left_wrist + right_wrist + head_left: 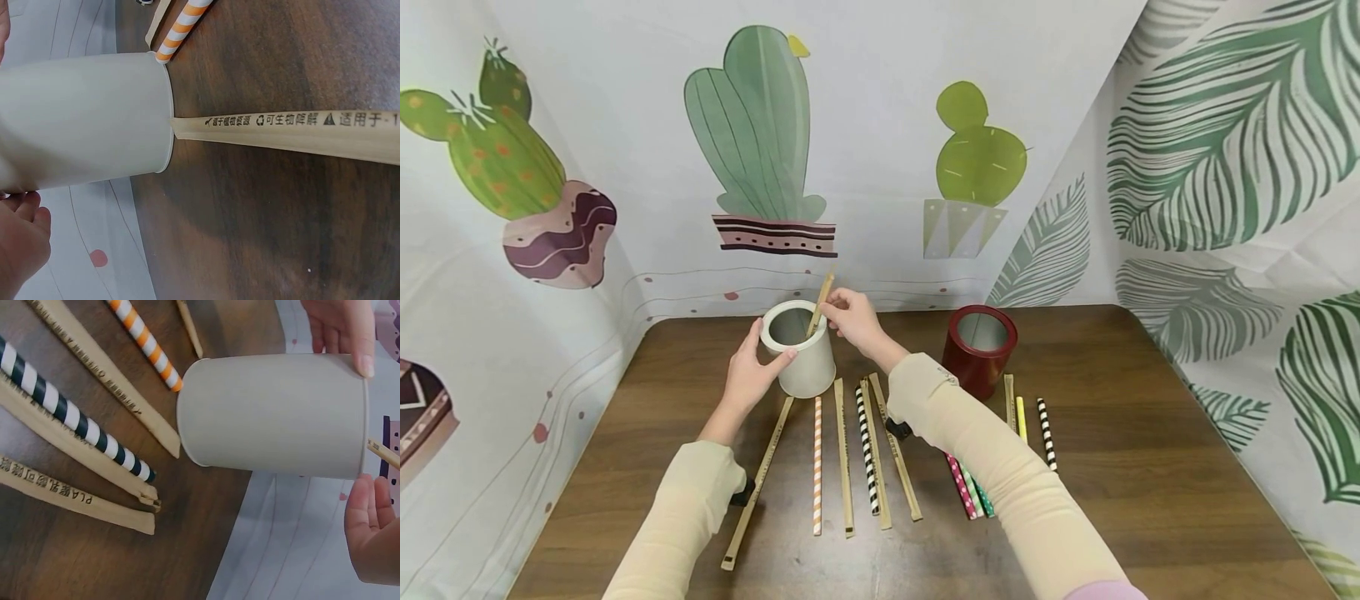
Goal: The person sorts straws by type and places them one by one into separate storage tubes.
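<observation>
My left hand (751,373) grips the white can (808,367) at its upper left, thumb and fingers spread around the rim. With thumb and fingertips my right hand (856,318) pinches a paper-wrapped straw (822,302), which leans with its lower end inside the can. In the right wrist view the can (272,415) lies between my left hand (340,328) and my right hand (372,531), and the straw (382,452) shows beyond the rim. The left wrist view has the can (81,122) and part of my left hand (24,240).
Wrapped straws (844,458), an orange-striped straw (817,467) and a black-striped straw (867,450) lie before the can. A red can (977,358) stands to the right, near a yellow straw (1022,418), a pink dotted straw (961,486) and another black-striped straw (1047,435). Patterned cloth hangs behind.
</observation>
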Demonstrator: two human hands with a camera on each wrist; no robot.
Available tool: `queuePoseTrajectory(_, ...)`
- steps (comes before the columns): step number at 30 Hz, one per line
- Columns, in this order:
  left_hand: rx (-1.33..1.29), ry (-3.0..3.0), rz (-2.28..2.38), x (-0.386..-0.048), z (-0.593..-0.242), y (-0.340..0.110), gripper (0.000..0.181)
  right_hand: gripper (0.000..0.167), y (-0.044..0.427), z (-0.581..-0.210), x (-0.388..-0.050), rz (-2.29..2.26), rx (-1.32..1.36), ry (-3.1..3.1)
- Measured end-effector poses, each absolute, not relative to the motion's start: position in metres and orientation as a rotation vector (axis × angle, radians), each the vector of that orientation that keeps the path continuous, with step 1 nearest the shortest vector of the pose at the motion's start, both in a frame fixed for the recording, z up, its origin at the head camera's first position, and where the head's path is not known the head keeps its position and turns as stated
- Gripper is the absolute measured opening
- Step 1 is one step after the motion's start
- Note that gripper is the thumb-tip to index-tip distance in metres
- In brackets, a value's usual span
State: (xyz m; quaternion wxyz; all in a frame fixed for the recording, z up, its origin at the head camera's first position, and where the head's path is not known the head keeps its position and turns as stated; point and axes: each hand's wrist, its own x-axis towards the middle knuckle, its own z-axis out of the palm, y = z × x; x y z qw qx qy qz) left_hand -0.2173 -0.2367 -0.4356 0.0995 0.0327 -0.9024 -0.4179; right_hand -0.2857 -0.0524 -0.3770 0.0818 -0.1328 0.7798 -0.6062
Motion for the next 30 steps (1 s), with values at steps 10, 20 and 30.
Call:
queuePoseTrajectory(10,0.101,-2.666,-1.246,-0.218,-0.438,-0.237,0.090,0.027,-0.036,-0.388,-0.278,-1.643,-0.412,2.332)
queuePoseTrajectory(20,0.098,-2.653,-1.222,-0.218,-0.437,-0.238,0.087,0.028,-0.007,-0.395,-0.271,-1.670,-0.406,2.232)
queuePoseTrajectory(30,0.089,-2.656,-1.228,-0.219,-0.438,-0.238,0.089,0.029,0.030,-0.407,-0.262,-1.657,-0.410,2.140)
